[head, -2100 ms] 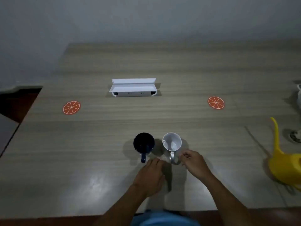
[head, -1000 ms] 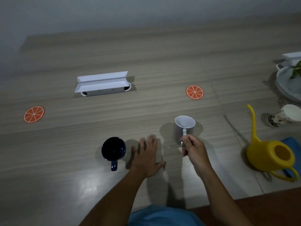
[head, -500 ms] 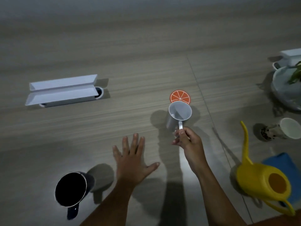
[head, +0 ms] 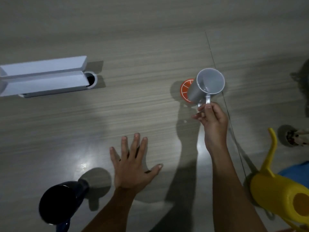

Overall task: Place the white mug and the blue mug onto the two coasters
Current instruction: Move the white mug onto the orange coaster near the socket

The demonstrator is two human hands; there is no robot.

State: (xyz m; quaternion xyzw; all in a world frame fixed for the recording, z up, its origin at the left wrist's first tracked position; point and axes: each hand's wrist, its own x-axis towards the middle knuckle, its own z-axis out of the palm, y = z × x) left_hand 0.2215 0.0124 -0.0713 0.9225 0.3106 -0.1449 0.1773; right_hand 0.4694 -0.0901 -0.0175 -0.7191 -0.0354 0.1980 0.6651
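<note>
My right hand (head: 213,120) grips the white mug (head: 206,87) by its handle. The mug hangs over an orange-slice coaster (head: 185,88) and hides most of it; whether it touches the coaster I cannot tell. My left hand (head: 133,164) lies flat on the table with fingers spread, holding nothing. The blue mug (head: 61,203) stands at the lower left, just left of my left wrist, handle toward me. The second coaster is out of view.
A white cable box (head: 43,76) sits on the wooden table (head: 142,47) at the left. A yellow watering can (head: 280,191) stands at the lower right beside a blue cloth (head: 297,171). A small patterned cup (head: 291,138) is at the right edge.
My right hand carried the white mug forward and right, from beside the blue mug to over the right coaster. My left hand left the mugs and spread flat on the table. The view shifted right.
</note>
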